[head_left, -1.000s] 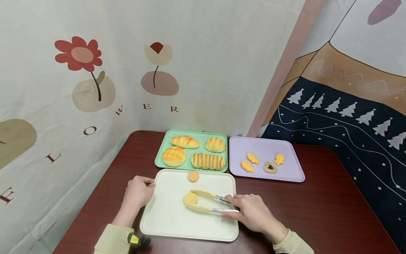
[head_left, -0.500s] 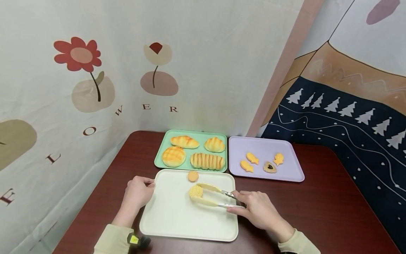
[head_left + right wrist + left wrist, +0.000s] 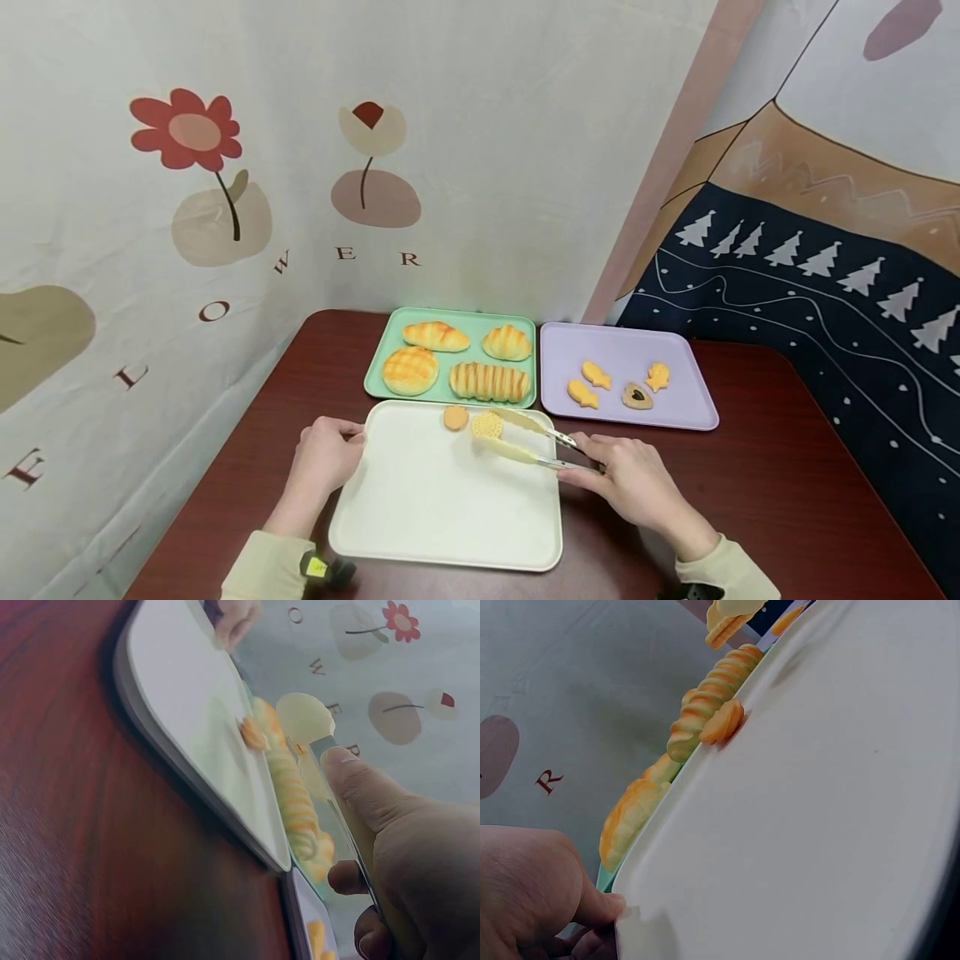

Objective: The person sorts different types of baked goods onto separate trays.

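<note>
My right hand (image 3: 630,479) grips a pair of tongs (image 3: 513,452) with pale yellow tips and metal arms. Between the tips is a round, yellow, dimpled cookie (image 3: 487,426), raised above the white tray (image 3: 442,517) near its back right part. In the left wrist view, this cookie (image 3: 727,630) hangs clear of the tray, partly covered by a tong tip. A smaller round tan cookie (image 3: 455,417) lies on the tray by its back rim. At the tray's left rim, my left hand (image 3: 327,454) pinches the edge, thumb (image 3: 604,906) on top.
Behind the white tray, a green tray (image 3: 372,385) carries several breads, among them a striped loaf (image 3: 489,382) and a round bun (image 3: 410,371). Beside it a lilac tray (image 3: 682,412) bears fish-shaped biscuits (image 3: 582,393) and a heart-topped cookie (image 3: 637,396). A printed curtain (image 3: 487,167) hangs behind the table.
My right hand has moved back and to the right, carrying the dimpled cookie in the tongs from mid-tray toward the back rim, beside the tan cookie. The left hand has stayed put.
</note>
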The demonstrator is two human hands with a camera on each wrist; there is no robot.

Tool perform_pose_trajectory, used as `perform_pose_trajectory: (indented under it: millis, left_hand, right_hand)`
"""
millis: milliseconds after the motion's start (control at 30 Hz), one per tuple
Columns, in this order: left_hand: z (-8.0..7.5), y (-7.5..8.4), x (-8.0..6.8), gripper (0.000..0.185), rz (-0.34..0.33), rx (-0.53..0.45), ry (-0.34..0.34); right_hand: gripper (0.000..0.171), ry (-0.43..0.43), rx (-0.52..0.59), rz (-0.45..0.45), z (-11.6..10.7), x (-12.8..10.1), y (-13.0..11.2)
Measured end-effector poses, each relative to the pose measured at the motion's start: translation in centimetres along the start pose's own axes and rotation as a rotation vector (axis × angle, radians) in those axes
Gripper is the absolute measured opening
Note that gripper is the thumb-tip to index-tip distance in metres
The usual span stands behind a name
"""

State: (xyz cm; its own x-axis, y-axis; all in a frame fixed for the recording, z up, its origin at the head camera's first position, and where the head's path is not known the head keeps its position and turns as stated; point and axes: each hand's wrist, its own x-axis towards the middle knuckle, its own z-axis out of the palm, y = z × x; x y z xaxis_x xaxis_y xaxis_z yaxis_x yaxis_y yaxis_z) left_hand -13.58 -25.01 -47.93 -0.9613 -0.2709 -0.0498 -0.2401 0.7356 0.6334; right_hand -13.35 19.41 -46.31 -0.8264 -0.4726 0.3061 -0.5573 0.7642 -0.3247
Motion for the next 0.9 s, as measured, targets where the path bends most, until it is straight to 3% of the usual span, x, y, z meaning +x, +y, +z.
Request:
perform_pose_trajectory:
  millis: [567,900]
  left_hand:
    - [0.1,-0.2,0.1,0.025,0.0,-0.005,0.002]
    - [0.1,-0.3,0.1,0.025,0.002,-0.006,0.0]
  right_hand:
    - [0.065,0.022,0.012,0.113,-2.3,0.6,2.6]
    - [0.073,0.043,0.004,0.198,-3.8,0.7,5.2]
